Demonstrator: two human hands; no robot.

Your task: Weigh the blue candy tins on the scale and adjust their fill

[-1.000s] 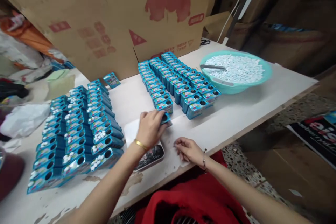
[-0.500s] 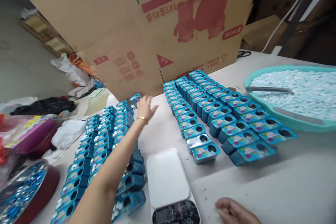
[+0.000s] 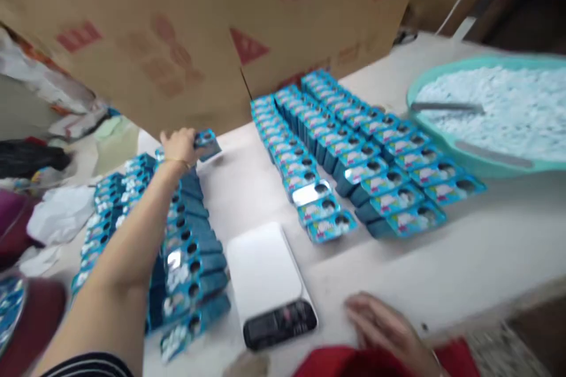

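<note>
Left hand (image 3: 180, 146), fingers part-curled, at blue box (image 3: 209, 146) by the far end of left rows (image 3: 206, 241); whether gripped, cannot tell. Right hand (image 3: 384, 324) half-open beside scale (image 3: 265, 268), nothing visible in it. Risk: low left forearm (image 3: 128, 247) could topple row boxes, spilling white pellets (image 3: 177, 277).

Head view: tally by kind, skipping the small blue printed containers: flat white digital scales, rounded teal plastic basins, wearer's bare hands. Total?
Flat white digital scale: 1
Rounded teal plastic basin: 1
Bare hands, left hand and right hand: 2
Total: 4
</note>
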